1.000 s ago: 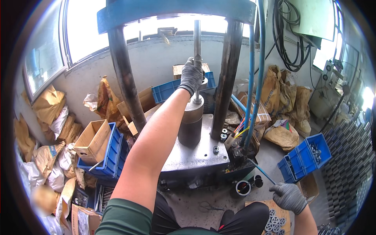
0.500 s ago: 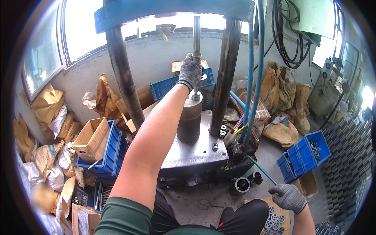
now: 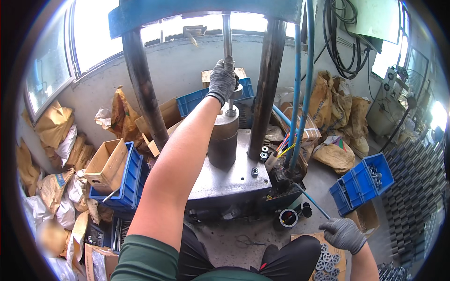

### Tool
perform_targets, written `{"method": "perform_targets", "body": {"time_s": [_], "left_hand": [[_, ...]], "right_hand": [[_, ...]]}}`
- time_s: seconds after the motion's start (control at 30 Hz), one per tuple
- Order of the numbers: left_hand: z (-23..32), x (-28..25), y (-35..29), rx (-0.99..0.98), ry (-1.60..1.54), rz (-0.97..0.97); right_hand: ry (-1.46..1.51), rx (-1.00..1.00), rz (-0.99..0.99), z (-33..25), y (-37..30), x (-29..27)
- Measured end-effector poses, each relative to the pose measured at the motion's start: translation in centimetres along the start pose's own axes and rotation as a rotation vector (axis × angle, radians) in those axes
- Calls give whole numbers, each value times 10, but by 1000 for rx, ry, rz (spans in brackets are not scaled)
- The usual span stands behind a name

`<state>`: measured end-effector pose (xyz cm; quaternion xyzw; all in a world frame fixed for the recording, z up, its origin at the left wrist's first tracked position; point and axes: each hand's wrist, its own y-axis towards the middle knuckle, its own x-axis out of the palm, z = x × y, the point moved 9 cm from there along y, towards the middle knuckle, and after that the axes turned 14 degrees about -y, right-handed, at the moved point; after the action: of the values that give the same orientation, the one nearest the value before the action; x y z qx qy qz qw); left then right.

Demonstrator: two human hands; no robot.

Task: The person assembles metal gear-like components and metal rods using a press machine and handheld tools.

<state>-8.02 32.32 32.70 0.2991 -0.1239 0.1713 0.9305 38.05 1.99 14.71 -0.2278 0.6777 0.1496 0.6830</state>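
Note:
My left hand point(image 3: 221, 80), in a grey glove, is raised and wrapped round the lower part of an upright metal rod point(image 3: 227, 35) of a press. The fingers hide part of what they grip. A metal ring point(image 3: 238, 89) shows just below that hand, and under it a thin shaft point(image 3: 230, 107) stands in the top of a thick steel cylinder point(image 3: 222, 147). The cylinder rests on the press's metal plate point(image 3: 225, 180). At the lower right my right hand point(image 3: 344, 234), gloved too, is closed on the end of a blue lever point(image 3: 313, 201).
Dark columns point(image 3: 267, 89) flank the rod beneath a blue crossbeam point(image 3: 206, 16). Small bearings point(image 3: 254, 172) sit at the plate's right. Toothed metal discs point(image 3: 327, 264) lie on cardboard by my right arm. Blue bins point(image 3: 361, 182) stand right; a wooden box point(image 3: 107, 164) stands left.
The whole view has shifted slightly, moving the scene a little left and up. My left hand keeps its grip at the rod, and my right hand stays on the lever.

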Motion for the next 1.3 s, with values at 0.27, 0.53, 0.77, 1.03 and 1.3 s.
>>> {"method": "perform_targets", "body": {"time_s": [0.27,0.53,0.77,1.03,1.3], "left_hand": [[1,1,-2,-9,63,-27],[0,-9,-3,-4,36,1],[-1,8,3,-18,116,-53],[0,5,0,-17,217,-43],[3,0,-6,-16,213,25]], "right_hand": [[17,-25,102,-3,2,-13],[-125,32,1045,2,61,-151],[-115,92,995,44,100,-166],[-145,99,737,16,45,-117],[-114,197,503,23,33,-88]]}}
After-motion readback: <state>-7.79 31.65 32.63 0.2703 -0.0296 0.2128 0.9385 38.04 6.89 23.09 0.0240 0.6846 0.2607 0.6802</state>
